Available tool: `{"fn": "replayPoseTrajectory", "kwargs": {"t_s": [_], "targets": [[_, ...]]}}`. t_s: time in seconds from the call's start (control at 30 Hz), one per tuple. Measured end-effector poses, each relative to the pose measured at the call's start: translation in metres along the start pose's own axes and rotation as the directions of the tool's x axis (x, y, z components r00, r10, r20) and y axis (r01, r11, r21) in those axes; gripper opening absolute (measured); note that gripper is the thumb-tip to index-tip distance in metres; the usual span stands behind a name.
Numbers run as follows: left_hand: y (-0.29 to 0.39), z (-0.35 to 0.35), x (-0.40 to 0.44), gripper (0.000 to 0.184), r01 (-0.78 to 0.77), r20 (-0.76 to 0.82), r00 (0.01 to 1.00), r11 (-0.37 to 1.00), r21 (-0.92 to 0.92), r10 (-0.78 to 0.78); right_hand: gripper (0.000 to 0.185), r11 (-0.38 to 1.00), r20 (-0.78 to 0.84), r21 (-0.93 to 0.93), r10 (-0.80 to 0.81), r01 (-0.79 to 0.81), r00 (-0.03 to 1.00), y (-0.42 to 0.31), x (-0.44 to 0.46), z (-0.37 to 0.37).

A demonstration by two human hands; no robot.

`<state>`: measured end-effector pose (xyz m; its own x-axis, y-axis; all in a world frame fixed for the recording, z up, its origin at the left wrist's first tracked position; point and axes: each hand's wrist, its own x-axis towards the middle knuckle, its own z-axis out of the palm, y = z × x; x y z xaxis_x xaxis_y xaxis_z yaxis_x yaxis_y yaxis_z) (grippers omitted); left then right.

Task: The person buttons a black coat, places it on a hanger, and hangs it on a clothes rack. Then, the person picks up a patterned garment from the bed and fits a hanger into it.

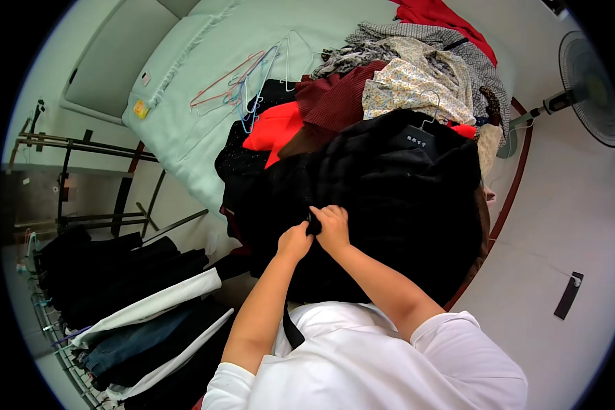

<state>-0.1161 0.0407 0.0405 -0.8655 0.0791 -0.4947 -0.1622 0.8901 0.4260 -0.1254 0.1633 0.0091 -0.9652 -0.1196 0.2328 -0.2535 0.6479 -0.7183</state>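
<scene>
A large black coat (403, 198) lies spread over the near part of a clothes pile, with a hanger (424, 139) in its collar at the upper right. My left hand (296, 241) and my right hand (331, 225) meet at the coat's left part. Between them, both hands pinch a small bunched bit of the black fabric. A red garment (275, 128), a maroon garment (338, 102) and a floral garment (424, 82) lie just beyond the coat.
Several loose hangers (242, 82) rest on the pale green bed (184, 137). Trousers (143, 301) hang on a rack at the lower left. A standing fan (592, 89) is at the upper right. A metal frame (106, 147) stands at the left.
</scene>
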Motion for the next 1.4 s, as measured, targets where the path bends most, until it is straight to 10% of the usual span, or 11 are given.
{"fn": "replayPoseTrajectory", "kwargs": {"t_s": [0.2, 0.5, 0.63, 0.7, 0.83, 0.9, 1.0, 1.17, 1.4], "targets": [[-0.014, 0.022, -0.004, 0.024, 0.048, -0.102, 0.993, 0.988, -0.145, -0.063, 0.034, 0.958, 0.463, -0.16, -0.139, 0.237, 0.875, 0.002, 0.025, -0.021], [-0.021, 0.034, 0.0, 0.026, -0.119, -0.338, 0.941, 0.963, -0.241, 0.031, 0.019, 0.945, 0.463, -0.269, -0.043, 0.186, 0.885, 0.003, 0.031, -0.005], [-0.033, 0.019, 0.0, 0.026, -0.125, -0.174, 0.983, 0.904, -0.41, 0.057, 0.016, 0.981, 0.363, -0.08, -0.134, 0.174, 0.922, 0.005, 0.03, -0.032], [-0.048, 0.022, 0.005, 0.027, -0.085, -0.119, 0.993, 0.835, -0.543, 0.024, 0.017, 0.983, -0.101, 0.174, -0.039, 0.057, 0.994, 0.01, 0.047, -0.074], [-0.022, 0.001, 0.003, 0.027, -0.197, -0.477, 0.877, 0.868, -0.456, -0.051, 0.024, 0.935, -0.608, -0.266, 0.024, -0.232, 0.794, 0.06, 0.083, -0.208], [0.004, -0.016, 0.008, 0.035, -0.138, -0.455, 0.887, 0.897, -0.421, -0.077, 0.04, 0.731, -0.606, -0.48, 0.123, -0.485, 0.786, 0.113, 0.077, -0.243], [0.024, -0.02, 0.027, 0.056, -0.292, -0.575, 0.799, 0.949, -0.12, 0.174, 0.083, 0.738, 0.285, -0.31, 0.673, -0.599, 0.682, 0.157, 0.069, -0.294], [0.024, -0.006, 0.049, 0.071, -0.065, -0.349, 0.936, 0.995, -0.078, 0.034, 0.109, 0.791, 0.277, -0.072, 0.601, -0.607, 0.75, 0.163, 0.017, -0.283], [-0.004, 0.021, 0.039, 0.064, -0.202, -0.341, 0.935, 0.943, -0.267, 0.104, 0.066, 0.684, -0.023, -0.35, 0.677, -0.64, 0.736, 0.116, 0.007, -0.262]]}}
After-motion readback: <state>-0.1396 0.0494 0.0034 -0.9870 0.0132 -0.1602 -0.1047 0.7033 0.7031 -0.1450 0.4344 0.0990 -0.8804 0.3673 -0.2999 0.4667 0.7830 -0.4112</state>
